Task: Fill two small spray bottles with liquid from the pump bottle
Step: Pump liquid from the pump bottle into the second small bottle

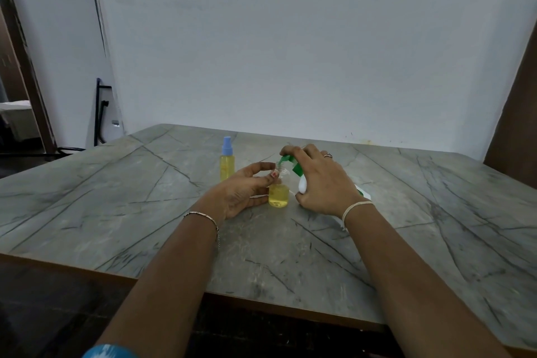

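On veined table [116, 197] by wall [290, 52], L grip [241, 192] pinches spray-btl [279, 195], R grip [322, 180] clutches pump-btl [302, 185]

Left forearm [174, 276] and right forearm [406, 264] were bare. Thin silver chain bracelet [203, 216] with flat links circled the left one, pale twisted thread band [356, 208] the right. Small ring [327, 155] sat on a right hand [322, 180] finger. Left hand [241, 193] thumbnail [273, 174] had chipped reddish polish. Blue-white patterned cloth [112, 351] showed at bottom edge
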`<control>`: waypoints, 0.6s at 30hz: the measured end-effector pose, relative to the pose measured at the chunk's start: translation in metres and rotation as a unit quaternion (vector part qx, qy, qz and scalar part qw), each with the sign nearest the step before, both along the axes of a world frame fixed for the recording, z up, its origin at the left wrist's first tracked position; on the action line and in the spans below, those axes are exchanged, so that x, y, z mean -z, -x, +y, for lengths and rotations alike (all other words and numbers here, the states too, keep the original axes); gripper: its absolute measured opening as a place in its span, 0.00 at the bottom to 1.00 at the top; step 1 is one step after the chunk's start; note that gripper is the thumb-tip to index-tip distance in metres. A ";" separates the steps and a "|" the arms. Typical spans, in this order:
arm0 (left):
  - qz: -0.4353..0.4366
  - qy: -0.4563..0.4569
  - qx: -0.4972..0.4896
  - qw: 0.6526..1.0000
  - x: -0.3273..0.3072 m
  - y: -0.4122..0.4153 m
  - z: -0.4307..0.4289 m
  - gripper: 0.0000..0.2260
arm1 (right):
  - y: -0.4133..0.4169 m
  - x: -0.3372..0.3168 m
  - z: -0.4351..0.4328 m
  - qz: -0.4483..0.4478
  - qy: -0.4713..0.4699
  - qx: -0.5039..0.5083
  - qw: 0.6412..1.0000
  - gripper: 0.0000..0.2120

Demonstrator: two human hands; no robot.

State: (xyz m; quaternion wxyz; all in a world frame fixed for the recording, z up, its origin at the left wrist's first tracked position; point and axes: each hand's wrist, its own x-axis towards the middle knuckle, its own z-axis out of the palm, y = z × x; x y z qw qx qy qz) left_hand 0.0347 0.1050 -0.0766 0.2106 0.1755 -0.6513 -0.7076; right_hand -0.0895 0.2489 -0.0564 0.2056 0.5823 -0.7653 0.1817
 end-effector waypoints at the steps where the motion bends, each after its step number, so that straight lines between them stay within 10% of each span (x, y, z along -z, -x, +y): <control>1: 0.000 -0.001 0.001 1.000 0.000 0.000 0.000 0.15 | 0.000 0.000 0.000 0.000 -0.003 0.001 1.000 0.40; 18: -0.001 -0.009 -0.002 1.000 -0.001 0.000 0.001 0.12 | 0.001 0.001 -0.002 -0.008 0.009 0.001 1.000 0.38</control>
